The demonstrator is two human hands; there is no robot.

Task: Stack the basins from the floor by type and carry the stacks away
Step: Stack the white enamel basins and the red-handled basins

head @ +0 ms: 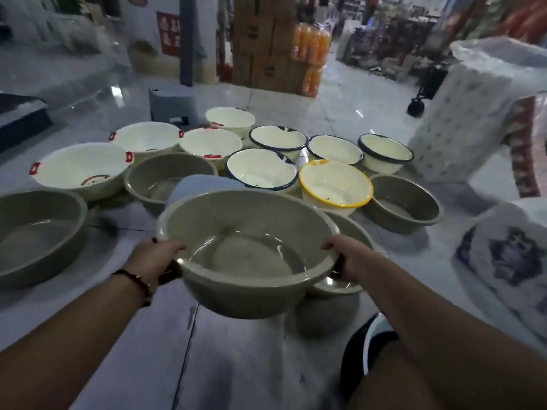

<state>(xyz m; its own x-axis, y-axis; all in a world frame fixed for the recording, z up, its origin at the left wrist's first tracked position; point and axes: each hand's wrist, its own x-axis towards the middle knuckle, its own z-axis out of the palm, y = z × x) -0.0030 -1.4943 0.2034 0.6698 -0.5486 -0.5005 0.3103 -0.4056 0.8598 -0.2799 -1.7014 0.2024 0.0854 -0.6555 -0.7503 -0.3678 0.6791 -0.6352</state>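
I hold a grey-green plastic basin (236, 250) above the floor. My left hand (154, 258) grips its left rim and my right hand (347, 258) grips its right rim. Under its right side, partly hidden, sits another grey-green basin (349, 232). More grey-green basins lie at the far left (35, 232), behind the held one (165, 176) and to the right (405, 202). Several white basins with red handles (80, 170) stand at the back left. Several white enamel basins with dark blue rims (260, 170) fill the middle, beside one with a yellow rim (336, 184).
A grey plastic stool (171, 105) stands behind the basins. Wrapped paper-roll packs (461, 113) rise at the right, with a wrapped bundle (509, 255) on the floor nearer me. Cardboard boxes (266, 42) and orange drink bottles (310, 45) stand at the back. My shoe (367, 350) is at the bottom right.
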